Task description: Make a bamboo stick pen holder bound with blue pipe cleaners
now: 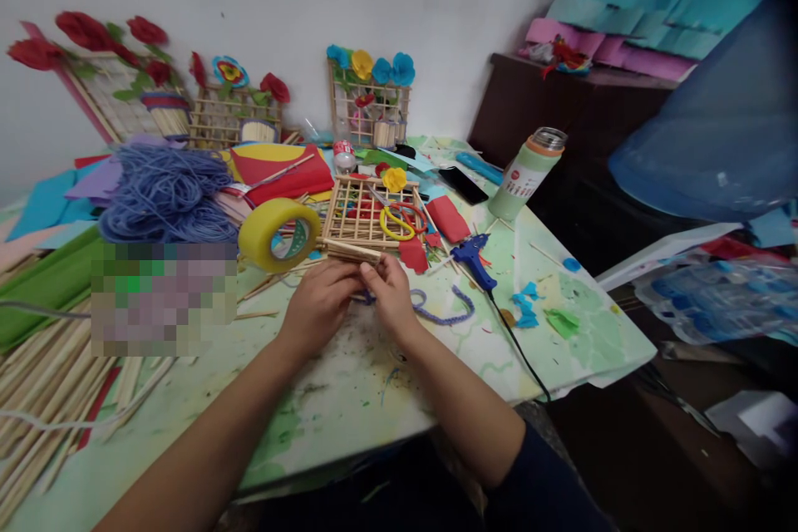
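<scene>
Head cam: held small stick bundle point(354, 252) in both hands, approx. mid worktop point(330, 436), just on the front-edge side of stick lattice point(358, 216). Curled L hand point(319, 299) part-closed round bundle's L end, fingers bent along it; pinched R end w/ R hand point(391, 291), thumb pressed close, fingers bent, not spread. Couldn't confirm any grip on blue-purple cord point(445, 318), lying by R hand twd worktop's R edge. Saw yellow tape roll point(254, 239) nr L hand, scissors point(394, 209) on lattice. Spotted glue gun point(477, 260) twd R edge, cable over front edge; green bottle point(517, 183) nr back R corner. Noted blue yarn heap point(165, 191) twd back L corner, loose sticks point(56, 399) nr front L corner.
</scene>
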Available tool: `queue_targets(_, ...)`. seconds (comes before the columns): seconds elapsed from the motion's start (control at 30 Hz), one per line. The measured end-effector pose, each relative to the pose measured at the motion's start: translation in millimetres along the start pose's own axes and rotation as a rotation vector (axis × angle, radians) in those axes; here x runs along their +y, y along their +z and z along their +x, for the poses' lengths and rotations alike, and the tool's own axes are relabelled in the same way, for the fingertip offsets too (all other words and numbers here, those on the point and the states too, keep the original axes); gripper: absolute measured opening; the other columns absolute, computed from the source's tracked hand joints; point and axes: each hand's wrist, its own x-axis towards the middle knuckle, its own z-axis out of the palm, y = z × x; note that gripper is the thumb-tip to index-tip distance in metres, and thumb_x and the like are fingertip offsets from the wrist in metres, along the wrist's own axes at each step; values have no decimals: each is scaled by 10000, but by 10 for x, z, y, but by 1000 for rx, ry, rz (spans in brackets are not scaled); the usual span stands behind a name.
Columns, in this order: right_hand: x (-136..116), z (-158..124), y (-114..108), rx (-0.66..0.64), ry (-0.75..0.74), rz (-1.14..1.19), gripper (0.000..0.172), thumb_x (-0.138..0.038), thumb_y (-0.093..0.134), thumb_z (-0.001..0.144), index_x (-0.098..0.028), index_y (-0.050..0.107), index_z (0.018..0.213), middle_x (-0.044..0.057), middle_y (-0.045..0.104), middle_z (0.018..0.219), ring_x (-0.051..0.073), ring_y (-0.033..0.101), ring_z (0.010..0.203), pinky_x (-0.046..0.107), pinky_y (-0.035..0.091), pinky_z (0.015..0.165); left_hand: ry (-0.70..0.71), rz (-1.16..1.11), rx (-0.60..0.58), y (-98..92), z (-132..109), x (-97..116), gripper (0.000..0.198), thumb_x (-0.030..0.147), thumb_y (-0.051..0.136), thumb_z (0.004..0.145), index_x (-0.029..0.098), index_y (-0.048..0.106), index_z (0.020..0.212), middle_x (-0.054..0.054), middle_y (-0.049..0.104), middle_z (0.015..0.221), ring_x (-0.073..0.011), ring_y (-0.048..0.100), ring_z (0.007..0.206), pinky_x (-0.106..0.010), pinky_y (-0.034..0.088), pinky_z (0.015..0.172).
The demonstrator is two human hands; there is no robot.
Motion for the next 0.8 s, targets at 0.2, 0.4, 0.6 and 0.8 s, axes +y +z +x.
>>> queue_targets(0.2, 29, 69, -52, 59, 48, 31, 299, -392, 606, 770, -192, 523, 976, 48, 684, 930, 183, 646, 853, 339, 514, 791, -269, -183, 59, -29, -8, -38, 596, 216, 664, 704, 191, 523, 1283, -135, 572, 1258, -293, 504, 1185, -475, 369, 1021)
queue_targets(0.4, 11, 155, -153, 136, 156, -77, 361, -463, 617, 743, -189, 521, 956, -20, 613, 697, 147, 592, 663, 296, 491, 677, -546, -839, 337, 6, 11, -102, 512, 298, 707, 708, 202, 560, 1190, -117, 568, 1271, -247, 510, 1200, -387, 394, 1004)
queue_targets(0.6, 6, 202, -231, 203, 138, -356, 393, -533, 614, 728, -171, 581, 878, -2, 597, 680, 173, 578, 699, 305, 459, 701, -937, -1238, 524, -2, 70, -116, 236, 311, 697, 735, 170, 657, 920, -52, 674, 948, -133, 626, 882, -247, 487, 765)
queue_targets(0.8, 39, 224, -261, 196, 143, -407, 416, -538, 625, 714, -174, 591, 912, 38, 629, 751, 216, 596, 773, 347, 460, 744, -1108, -1441, 554, -47, 72, -174, 57, 147, 595, 787, 141, 651, 797, -27, 641, 737, -75, 593, 663, -169, 488, 607)
